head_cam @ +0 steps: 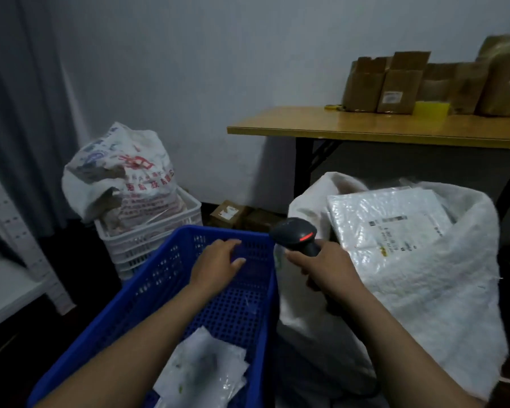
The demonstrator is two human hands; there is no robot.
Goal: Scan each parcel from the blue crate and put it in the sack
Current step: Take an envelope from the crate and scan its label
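Note:
The blue crate [124, 307] stands in front of me, with white plastic-wrapped parcels [200, 369] lying at its near end. My left hand [218, 262] hovers inside the crate near its far wall, fingers relaxed and holding nothing. My right hand [326, 270] grips the handle of a black barcode scanner [296, 234], its red light lit, between the crate and the sack. The white woven sack [439, 293] stands open on the right. A white parcel with a printed label [392, 222] lies on top inside it.
A white crate [147, 240] holding a printed sack [121, 178] stands behind the blue crate. A wooden table [365, 126] with several cardboard boxes [395, 86] is at the back right. Small boxes [228, 214] sit on the floor by the wall. White shelving [9, 278] is on the left.

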